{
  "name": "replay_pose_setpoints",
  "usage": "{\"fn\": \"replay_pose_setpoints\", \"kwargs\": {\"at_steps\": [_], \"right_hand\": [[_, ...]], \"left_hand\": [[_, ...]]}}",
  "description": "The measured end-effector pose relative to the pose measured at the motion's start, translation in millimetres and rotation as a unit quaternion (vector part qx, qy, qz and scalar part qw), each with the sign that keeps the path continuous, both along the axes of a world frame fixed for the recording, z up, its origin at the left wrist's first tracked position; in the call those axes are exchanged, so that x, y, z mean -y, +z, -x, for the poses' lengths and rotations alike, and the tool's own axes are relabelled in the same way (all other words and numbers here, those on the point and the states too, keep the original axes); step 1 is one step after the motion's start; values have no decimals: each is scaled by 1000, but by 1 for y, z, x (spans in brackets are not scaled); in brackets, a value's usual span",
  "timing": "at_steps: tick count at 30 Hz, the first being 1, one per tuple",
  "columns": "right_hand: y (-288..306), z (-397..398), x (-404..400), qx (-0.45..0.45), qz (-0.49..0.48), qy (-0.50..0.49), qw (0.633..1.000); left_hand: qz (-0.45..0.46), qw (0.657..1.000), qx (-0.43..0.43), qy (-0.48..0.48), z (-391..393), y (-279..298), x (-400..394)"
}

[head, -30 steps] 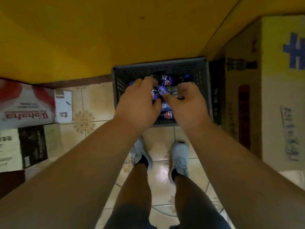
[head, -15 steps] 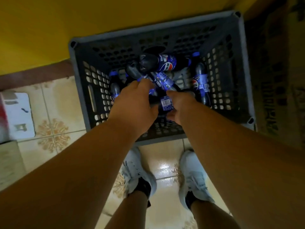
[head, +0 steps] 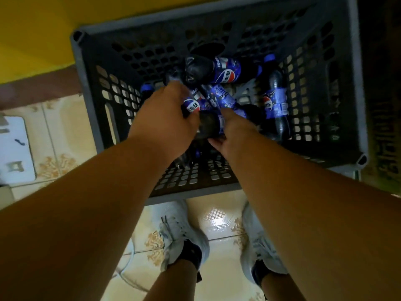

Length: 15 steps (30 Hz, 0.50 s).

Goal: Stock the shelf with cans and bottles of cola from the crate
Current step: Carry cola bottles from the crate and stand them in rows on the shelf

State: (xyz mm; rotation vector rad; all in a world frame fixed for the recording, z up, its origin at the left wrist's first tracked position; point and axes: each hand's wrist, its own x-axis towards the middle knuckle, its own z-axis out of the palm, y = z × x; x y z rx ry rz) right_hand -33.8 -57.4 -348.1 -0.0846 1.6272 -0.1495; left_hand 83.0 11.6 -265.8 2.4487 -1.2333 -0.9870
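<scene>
A dark grey perforated crate stands on the tiled floor against a yellow wall. Several small cola bottles with blue labels lie jumbled in it; one lies across the back, another along the right side. Both my hands reach down into the pile. My left hand grips a bottle by its labelled body. My right hand curls around a dark bottle just beside it. The fingertips of both hands are hidden among the bottles.
My two feet in white shoes stand on glossy patterned tiles right in front of the crate. A white carton lies on the floor at the left. A dark cardboard box flanks the crate's right side.
The view has dropped closer over the crate. Both hands have sunk deeper into the bottles and closed on one each.
</scene>
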Motion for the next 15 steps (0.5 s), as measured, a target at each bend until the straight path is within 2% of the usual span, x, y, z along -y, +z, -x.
{"fn": "replay_pose_setpoints", "kwargs": {"at_steps": [2,5,6,8,9,12,15], "right_hand": [[28,-1,4,67,0,2,998],[58,-3,5,173,20,96,980],[63,-4,3,194,47,159,967],[74,-11,1,216,103,249,939],[76,-14,0,209,128,279,929],[75,-18,-1,193,136,290,928],[50,-22,3,84,113,236,962]], "left_hand": [[-25,996,-38,81,-10,10,11],[-96,962,-134,215,-25,17,30],[-95,936,-215,263,-29,19,32],[-106,839,-396,359,-31,24,27],[-113,806,-444,375,-31,22,24],[-95,772,-470,417,-26,7,10],[-66,747,-444,491,-27,-14,2]]}}
